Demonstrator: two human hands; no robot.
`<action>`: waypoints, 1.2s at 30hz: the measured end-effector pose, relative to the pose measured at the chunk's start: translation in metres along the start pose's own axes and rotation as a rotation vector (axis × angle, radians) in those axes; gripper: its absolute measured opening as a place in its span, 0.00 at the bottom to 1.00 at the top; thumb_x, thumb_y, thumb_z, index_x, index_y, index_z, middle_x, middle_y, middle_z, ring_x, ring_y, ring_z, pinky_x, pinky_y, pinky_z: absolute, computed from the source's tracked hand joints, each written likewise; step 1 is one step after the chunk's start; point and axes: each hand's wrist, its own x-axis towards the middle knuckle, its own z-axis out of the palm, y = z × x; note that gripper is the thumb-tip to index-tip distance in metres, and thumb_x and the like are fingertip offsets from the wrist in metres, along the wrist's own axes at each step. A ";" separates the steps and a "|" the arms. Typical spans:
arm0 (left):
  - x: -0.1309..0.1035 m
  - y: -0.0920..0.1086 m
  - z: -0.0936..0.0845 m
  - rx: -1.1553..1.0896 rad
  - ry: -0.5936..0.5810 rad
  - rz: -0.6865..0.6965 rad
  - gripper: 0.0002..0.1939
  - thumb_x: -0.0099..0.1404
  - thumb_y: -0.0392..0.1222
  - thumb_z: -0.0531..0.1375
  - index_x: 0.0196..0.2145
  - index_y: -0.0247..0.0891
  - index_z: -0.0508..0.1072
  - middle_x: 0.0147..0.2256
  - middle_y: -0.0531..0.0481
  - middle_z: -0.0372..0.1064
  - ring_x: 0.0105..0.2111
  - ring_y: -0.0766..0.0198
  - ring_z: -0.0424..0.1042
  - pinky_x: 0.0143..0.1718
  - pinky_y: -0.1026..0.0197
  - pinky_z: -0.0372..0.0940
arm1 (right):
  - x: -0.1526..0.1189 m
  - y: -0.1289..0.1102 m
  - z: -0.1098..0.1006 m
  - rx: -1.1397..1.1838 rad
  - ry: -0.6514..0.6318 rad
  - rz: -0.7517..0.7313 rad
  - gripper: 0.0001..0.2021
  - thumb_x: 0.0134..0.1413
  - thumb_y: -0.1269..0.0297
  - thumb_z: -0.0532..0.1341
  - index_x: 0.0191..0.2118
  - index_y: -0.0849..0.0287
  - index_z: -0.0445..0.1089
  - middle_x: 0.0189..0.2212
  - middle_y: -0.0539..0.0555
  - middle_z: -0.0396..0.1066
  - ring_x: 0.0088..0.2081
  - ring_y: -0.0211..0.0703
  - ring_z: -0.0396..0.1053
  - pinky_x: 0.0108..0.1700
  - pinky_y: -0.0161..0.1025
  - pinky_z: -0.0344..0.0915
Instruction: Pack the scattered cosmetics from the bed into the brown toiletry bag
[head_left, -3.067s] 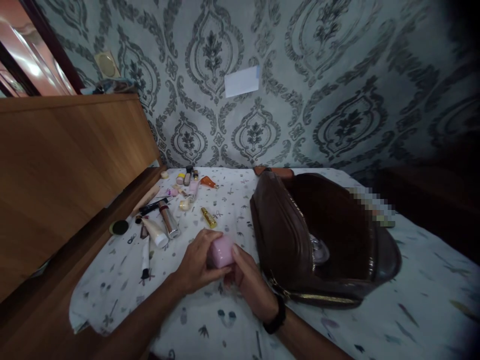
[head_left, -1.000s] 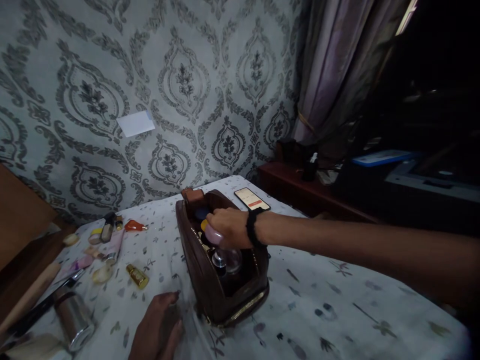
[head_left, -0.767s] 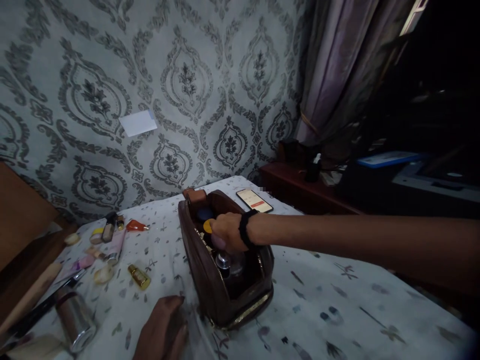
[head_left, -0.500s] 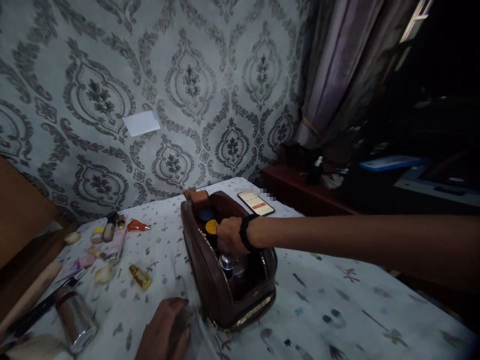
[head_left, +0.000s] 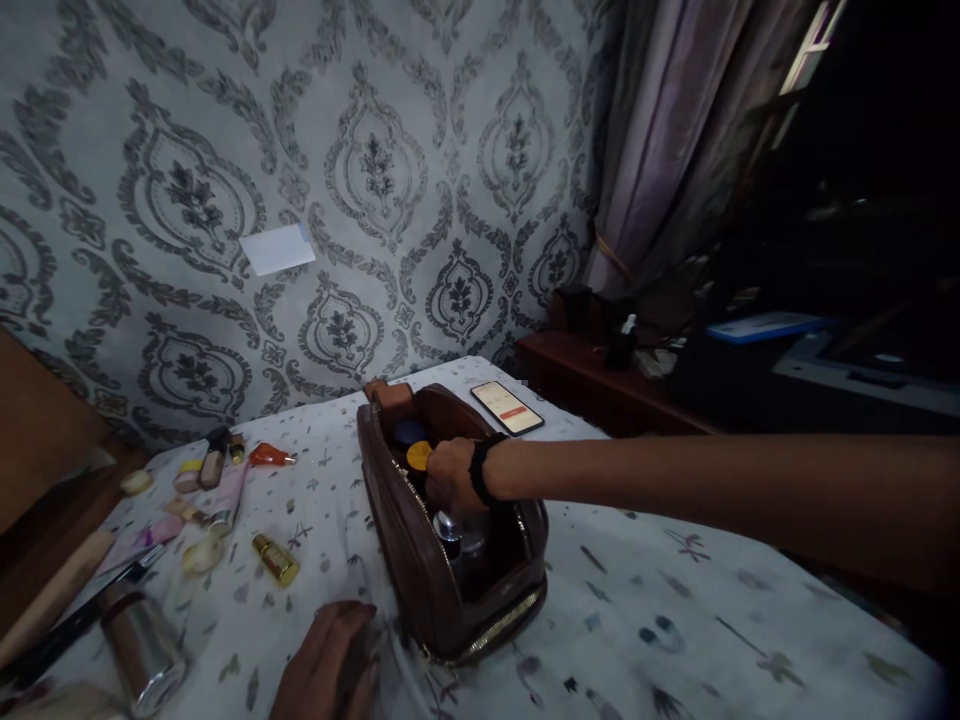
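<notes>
Brown and unzipped, a bag [head_left: 409, 560] stands on printed cloth [head_left: 637, 570] as the right hand [head_left: 452, 476] reaches inside, fingertips and any grip hidden, while the empty left hand [head_left: 326, 658] curls half-open nearby.

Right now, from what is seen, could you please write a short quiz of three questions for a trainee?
1. Where is the right hand?
a) on the wall
b) in the bag
c) on the curtain

2. True or false: the phone lies outside the bag.

3. Fill in: the round lid close to the right hand is coloured ____.

Key: 1 b; 2 true; 3 yellow
</notes>
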 end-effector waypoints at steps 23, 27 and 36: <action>0.005 0.005 -0.004 -0.005 -0.004 0.007 0.16 0.70 0.51 0.50 0.46 0.43 0.71 0.41 0.43 0.73 0.42 0.58 0.75 0.42 0.62 0.72 | 0.006 0.004 0.000 -0.032 -0.023 -0.015 0.18 0.38 0.75 0.68 0.42 0.67 0.77 0.40 0.65 0.79 0.43 0.57 0.77 0.41 0.42 0.72; 0.003 0.004 -0.002 -0.029 -0.018 0.005 0.16 0.71 0.50 0.49 0.48 0.42 0.70 0.42 0.43 0.72 0.43 0.59 0.74 0.44 0.62 0.71 | 0.001 0.000 -0.008 -0.050 -0.069 -0.011 0.18 0.38 0.79 0.68 0.42 0.72 0.77 0.42 0.67 0.78 0.45 0.59 0.76 0.41 0.41 0.73; 0.003 0.007 -0.004 -0.055 -0.036 -0.021 0.16 0.71 0.50 0.49 0.48 0.42 0.70 0.42 0.42 0.72 0.43 0.57 0.74 0.44 0.60 0.71 | -0.001 0.000 -0.007 -0.067 -0.050 -0.004 0.19 0.45 0.75 0.68 0.47 0.72 0.75 0.45 0.68 0.76 0.47 0.59 0.75 0.45 0.43 0.72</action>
